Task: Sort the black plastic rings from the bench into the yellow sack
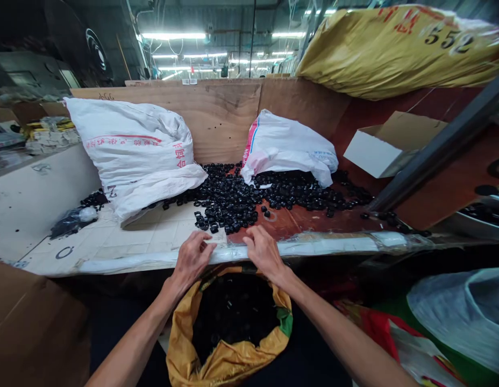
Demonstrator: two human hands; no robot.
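Blk pcs (229, 196) on wht/brn bench (152, 239), strip lights (173, 36) bhd.

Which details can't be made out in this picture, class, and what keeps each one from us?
All in the head view:
Left hand and right hand: their own backs hide whether they grip anything.
Black pieces on the table: too small for exact shapes.
Orange sack: its lowest part is cut off by the bottom edge.
Yellow sack: cut off by the right edge.
Left white sack: its cloth hides the inside.
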